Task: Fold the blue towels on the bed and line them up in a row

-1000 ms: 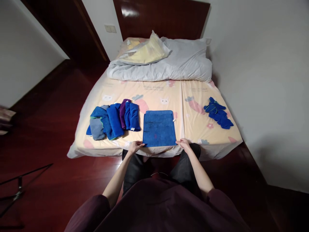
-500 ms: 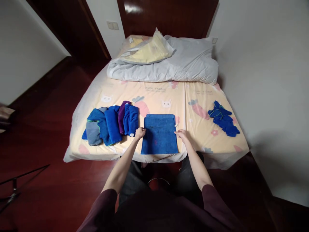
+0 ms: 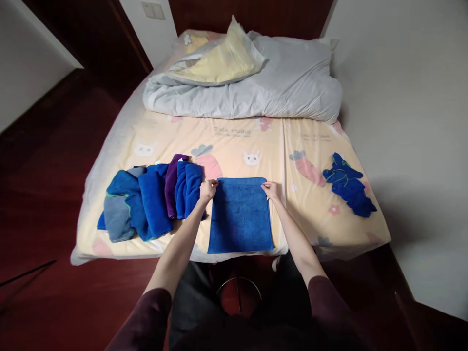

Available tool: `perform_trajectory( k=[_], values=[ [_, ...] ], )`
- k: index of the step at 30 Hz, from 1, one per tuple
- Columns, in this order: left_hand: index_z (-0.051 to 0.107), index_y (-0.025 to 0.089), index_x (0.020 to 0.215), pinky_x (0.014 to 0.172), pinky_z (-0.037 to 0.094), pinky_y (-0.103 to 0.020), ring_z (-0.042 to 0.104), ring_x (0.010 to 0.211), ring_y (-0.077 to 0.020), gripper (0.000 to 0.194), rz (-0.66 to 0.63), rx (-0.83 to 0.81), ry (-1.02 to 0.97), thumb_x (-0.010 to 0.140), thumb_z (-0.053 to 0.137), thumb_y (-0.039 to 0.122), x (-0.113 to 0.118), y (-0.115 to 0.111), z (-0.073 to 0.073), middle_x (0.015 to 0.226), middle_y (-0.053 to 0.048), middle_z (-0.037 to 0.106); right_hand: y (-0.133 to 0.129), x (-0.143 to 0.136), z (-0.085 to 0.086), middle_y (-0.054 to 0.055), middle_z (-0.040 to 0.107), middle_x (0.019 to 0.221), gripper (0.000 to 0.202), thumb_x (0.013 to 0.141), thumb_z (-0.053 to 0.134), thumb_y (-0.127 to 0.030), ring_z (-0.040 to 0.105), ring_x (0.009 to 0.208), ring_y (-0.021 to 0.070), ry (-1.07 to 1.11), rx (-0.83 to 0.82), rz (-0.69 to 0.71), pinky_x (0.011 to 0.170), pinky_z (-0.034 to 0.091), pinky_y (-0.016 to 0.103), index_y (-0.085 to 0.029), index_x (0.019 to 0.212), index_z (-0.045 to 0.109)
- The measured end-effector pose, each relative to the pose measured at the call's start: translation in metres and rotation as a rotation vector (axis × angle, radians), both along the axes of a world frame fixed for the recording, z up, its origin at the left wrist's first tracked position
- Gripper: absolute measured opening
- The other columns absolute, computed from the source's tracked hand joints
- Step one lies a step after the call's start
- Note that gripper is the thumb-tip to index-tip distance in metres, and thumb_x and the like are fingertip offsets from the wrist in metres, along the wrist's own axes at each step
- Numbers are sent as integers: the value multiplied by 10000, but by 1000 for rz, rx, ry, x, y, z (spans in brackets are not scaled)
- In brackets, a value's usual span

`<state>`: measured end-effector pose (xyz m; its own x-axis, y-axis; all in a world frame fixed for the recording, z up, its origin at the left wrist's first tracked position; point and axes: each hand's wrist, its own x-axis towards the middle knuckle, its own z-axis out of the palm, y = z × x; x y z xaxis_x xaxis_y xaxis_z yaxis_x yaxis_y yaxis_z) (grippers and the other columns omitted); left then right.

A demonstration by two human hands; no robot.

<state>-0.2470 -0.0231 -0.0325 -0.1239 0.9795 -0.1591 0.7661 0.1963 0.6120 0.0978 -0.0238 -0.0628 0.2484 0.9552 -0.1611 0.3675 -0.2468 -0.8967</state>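
A blue towel (image 3: pixel 240 217) lies flat at the front of the bed, folded over into a near square. My left hand (image 3: pixel 208 190) pinches its far left corner. At the far right corner, my right hand (image 3: pixel 270 189) grips the edge between thumb and fingers. Just left of my left hand sits a row of folded towels: blue ones (image 3: pixel 155 202), a purple one (image 3: pixel 171 187) and a grey-blue one (image 3: pixel 119 218). Farther right, apart from my right hand, is a crumpled heap of blue cloths (image 3: pixel 349 187) with some green edging.
The bed (image 3: pixel 234 146) has a yellow sheet with carrots and rabbits. A rolled grey-white quilt (image 3: pixel 292 83) with a yellow part folded over lies at its head. A white wall (image 3: pixel 405 122) stands close on the right. A thin dark rod (image 3: pixel 29 273) is at the lower left.
Both hands have moved from the towel's sides to its far corners. The towel's far edges now look lined up. The view has tilted down and come closer.
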Motion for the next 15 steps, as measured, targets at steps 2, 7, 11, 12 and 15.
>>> perform_trajectory(
  k=[2, 7, 11, 12, 15],
  values=[
    [816, 202, 1058, 1041, 535, -381, 736, 1150, -316, 225, -23, 16, 12, 943, 624, 226, -2, 1, -1, 1151, -108, 811, 4, 1, 0, 73, 789, 816, 118, 729, 790, -286, 759, 856, 256, -32, 7, 25, 847, 606, 355, -215, 691, 704],
    [820, 193, 1064, 1027, 535, -351, 745, 1122, -291, 224, -35, 73, -7, 952, 626, 214, -3, 3, 2, 1131, -91, 817, 9, 11, -3, 54, 787, 801, 39, 776, 722, -230, 751, 800, 236, -143, 29, 63, 814, 597, 339, -213, 747, 740],
    [816, 181, 1103, 994, 545, -334, 763, 1037, -271, 242, -5, 111, -40, 972, 621, 239, 0, 11, 3, 1120, -86, 817, 20, 18, -4, 72, 788, 801, 55, 783, 748, -242, 750, 788, 245, -105, 27, 19, 796, 602, 343, -203, 754, 724],
    [812, 179, 1115, 989, 545, -332, 764, 1028, -268, 248, 3, 118, -44, 977, 618, 246, 1, 14, 4, 1126, -87, 815, 24, 19, -4, 76, 787, 802, 64, 783, 756, -243, 750, 790, 248, -96, 32, 5, 796, 602, 344, -200, 754, 719],
    [807, 173, 1133, 983, 543, -332, 754, 1051, -271, 258, 20, 130, -23, 984, 611, 252, 4, 24, 3, 1147, -102, 807, 34, 18, -4, 81, 786, 828, 62, 794, 758, -226, 752, 812, 245, -94, 57, -29, 821, 597, 338, -192, 765, 714]
  ],
)
